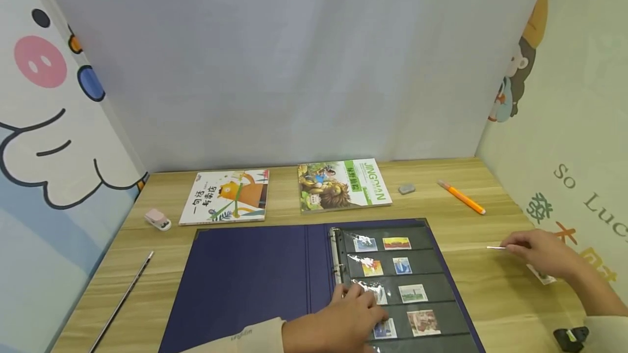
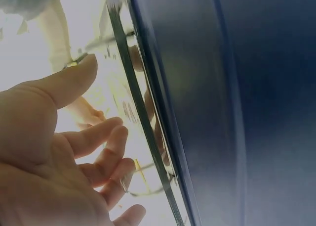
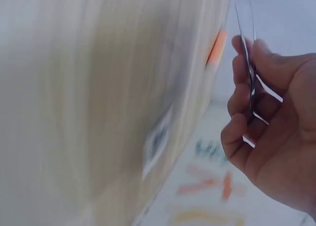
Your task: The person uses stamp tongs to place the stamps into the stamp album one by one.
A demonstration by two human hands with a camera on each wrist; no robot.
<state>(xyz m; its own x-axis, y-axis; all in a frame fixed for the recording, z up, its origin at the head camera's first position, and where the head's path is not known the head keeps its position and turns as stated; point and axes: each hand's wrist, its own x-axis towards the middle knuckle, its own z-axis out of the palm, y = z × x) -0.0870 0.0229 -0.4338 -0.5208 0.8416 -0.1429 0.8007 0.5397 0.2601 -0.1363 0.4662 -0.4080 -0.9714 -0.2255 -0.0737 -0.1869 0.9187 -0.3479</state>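
Note:
My right hand holds a pair of metal tweezers above the right side of the table, their tips pointing left in the head view. In the right wrist view the two tweezer arms stand slightly apart with nothing between them. Below that hand a stamp lies on the wood, partly covered by it. A navy stamp album lies spread at the front, its black page carrying several stamps in clear strips. Over the page's lower left rests my left hand, fingers loosely bent, hiding some stamps.
Two picture books, one with a bear and one with a lion, lie behind the album. A grey eraser and an orange pen are at back right. On the left are a pink-white stapler and a thin rod.

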